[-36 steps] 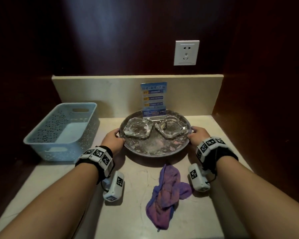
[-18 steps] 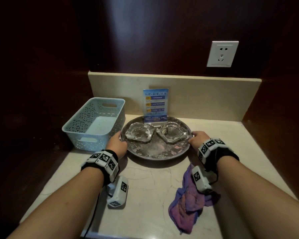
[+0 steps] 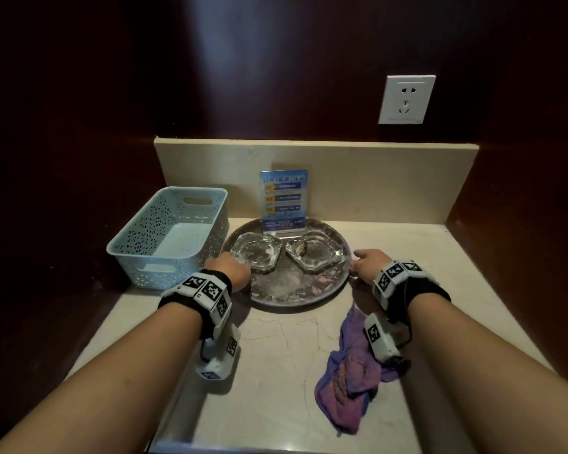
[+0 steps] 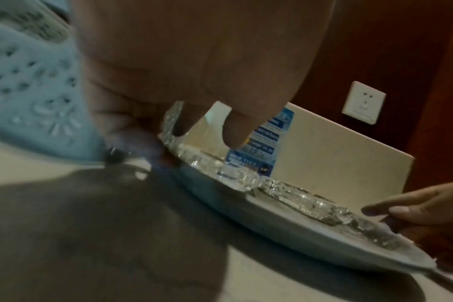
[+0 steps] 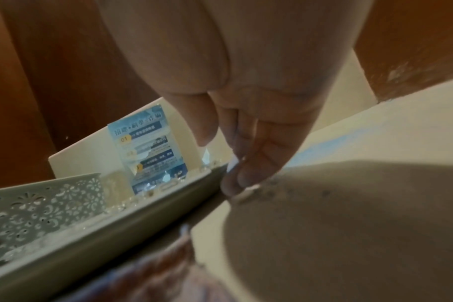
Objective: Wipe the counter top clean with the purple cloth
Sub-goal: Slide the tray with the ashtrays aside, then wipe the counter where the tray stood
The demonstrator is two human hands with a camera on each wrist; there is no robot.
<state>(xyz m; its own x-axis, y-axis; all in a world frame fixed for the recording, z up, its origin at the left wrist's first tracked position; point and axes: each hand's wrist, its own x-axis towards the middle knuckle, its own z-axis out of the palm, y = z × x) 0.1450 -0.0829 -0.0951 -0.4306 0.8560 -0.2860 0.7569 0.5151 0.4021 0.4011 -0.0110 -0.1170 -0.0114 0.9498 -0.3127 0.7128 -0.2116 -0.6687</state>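
Note:
The purple cloth (image 3: pixel 348 378) lies crumpled on the beige counter top (image 3: pixel 276 371), near the front and just under my right wrist; neither hand touches it. A round metal tray (image 3: pixel 286 290) sits behind it. My left hand (image 3: pixel 232 268) grips the tray's left rim, thumb (image 4: pixel 236 132) over the edge by an ashtray. At the right rim my right hand (image 3: pixel 366 263) pinches the edge, thumb above and fingers (image 5: pixel 241 179) down beside the rim (image 5: pixel 142 220).
Two glass ashtrays (image 3: pixel 256 252) (image 3: pixel 315 253) and a blue sign card (image 3: pixel 284 199) stand on the tray. A pale blue perforated basket (image 3: pixel 164 270) sits at the left, almost touching the tray. Behind are a beige backsplash (image 3: pixel 391 185) and a wall socket (image 3: pixel 406 99); dark walls close both sides.
With both hands still on its rim, the tray has slid left across the counter toward the basket. The cloth stays where it lay.

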